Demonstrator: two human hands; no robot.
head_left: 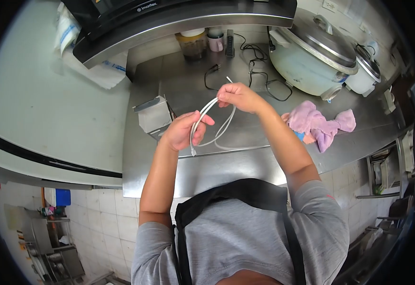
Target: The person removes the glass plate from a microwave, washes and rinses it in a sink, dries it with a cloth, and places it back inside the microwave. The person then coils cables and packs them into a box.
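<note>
A thin white cable [208, 108] is gathered in loose loops above the steel counter. My left hand [183, 130] is closed around the left side of the loops, with a small connector end hanging below it. The fingers of my right hand [238, 97] pinch the top of the coil, and a short cable end pokes up beyond them. The lower part of the loop hangs between both hands. Beside my left hand sits a grey-white box [154, 117] with a flap raised.
Pink cloths [312, 122] lie on the steel counter [245, 168] at right. Behind them stands a large rice cooker [305, 61], near a smaller cooker [362, 76]. Black cords [260, 73], a mug [215, 43] and a jar [192, 46] are at the back, below a steel shelf [188, 29].
</note>
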